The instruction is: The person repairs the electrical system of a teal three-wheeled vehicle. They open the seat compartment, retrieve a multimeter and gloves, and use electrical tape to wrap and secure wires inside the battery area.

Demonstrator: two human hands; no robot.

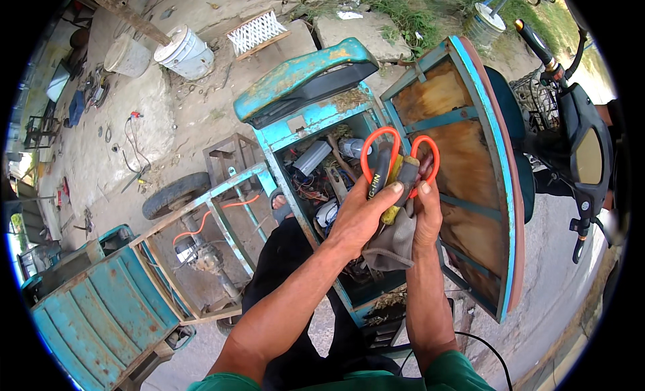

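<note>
Both of my hands are closed around a bundle of hand tools above an open turquoise metal compartment (285, 176). My left hand (359, 220) grips it from the left, thumb across a black handle. My right hand (424, 220) grips the other side. The bundle has orange-handled scissors (433, 150), black-and-yellow handled tools (390, 216) and a grey cloth or pouch (391, 253), which hangs below my fingers. Inside the compartment are wires, a silver box (312, 157) and other components, partly hidden by my hands and forearms.
The raised rust-stained lid (443, 169) leans right, beside a scooter's handlebar (571, 142). At left lie a bare frame with a tyre (173, 195) and a turquoise cargo bed (101, 303). White buckets (184, 55), a lattice rack (257, 35) and scattered cables (134, 149) lie farther back.
</note>
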